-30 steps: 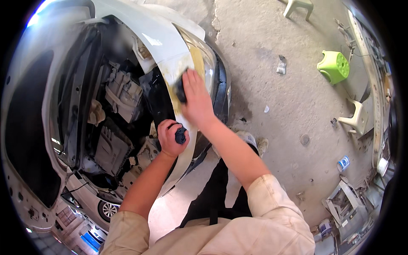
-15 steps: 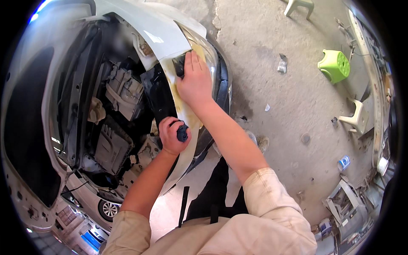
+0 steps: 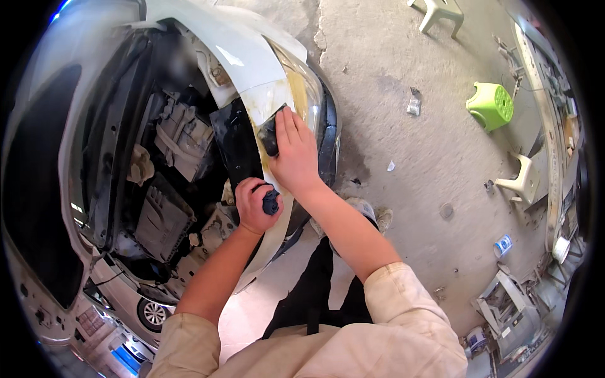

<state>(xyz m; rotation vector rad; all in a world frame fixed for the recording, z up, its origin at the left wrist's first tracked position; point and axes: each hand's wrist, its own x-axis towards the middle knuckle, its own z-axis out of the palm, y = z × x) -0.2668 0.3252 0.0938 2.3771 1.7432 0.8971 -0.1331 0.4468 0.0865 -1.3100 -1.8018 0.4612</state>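
Observation:
My right hand point(image 3: 295, 151) lies with fingers stretched over a black sanding block point(image 3: 269, 136), pressing it against the white front panel point(image 3: 268, 94) of a car. Yellowish and bare-looking patches mark that panel around the block. Nearer to me, my left hand point(image 3: 252, 206) is wrapped round a bunched dark blue cloth point(image 3: 270, 201) and rests at the panel's inner edge. The clear headlight point(image 3: 310, 85) sits just right of my right fingers.
The open engine bay point(image 3: 170, 183) lies to the left, beneath a raised hood point(image 3: 44, 183). A green stool point(image 3: 491, 105), pale stools point(image 3: 522, 179), a blue-and-white can point(image 3: 503, 246) and scrap parts point(image 3: 513, 315) stand on the concrete floor point(image 3: 403, 145) at right.
My right hand has drawn the sanding block along the panel toward me, nearer my left hand. The left hand has hardly moved and keeps its hold on the cloth.

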